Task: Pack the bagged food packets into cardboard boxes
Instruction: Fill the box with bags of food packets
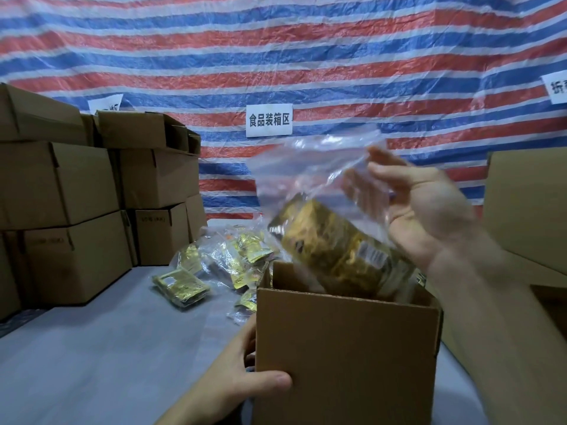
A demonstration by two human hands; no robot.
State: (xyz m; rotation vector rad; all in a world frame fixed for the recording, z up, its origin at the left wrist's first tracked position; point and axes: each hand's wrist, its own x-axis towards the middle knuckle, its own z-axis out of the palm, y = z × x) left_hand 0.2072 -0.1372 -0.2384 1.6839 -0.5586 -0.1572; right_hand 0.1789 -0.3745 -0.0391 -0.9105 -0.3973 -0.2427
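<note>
An open cardboard box [343, 357] stands on the grey table in front of me. My left hand [245, 372] grips its near left corner, thumb across the front face. My right hand [414, 207] holds up a clear plastic bag [310, 176] by its top part, with fingers seen through the film. Gold food packets [340, 253] fill the bag's lower half, which hangs tilted over the box's opening and dips just inside it. More bagged gold packets [221, 265] lie loose on the table behind and left of the box.
Closed cardboard boxes [70, 210] are stacked along the left side of the table [101, 348]. Another large box [530, 210] stands at the right. A striped red, blue and white tarp hangs behind, with a white paper sign [269, 120] on it.
</note>
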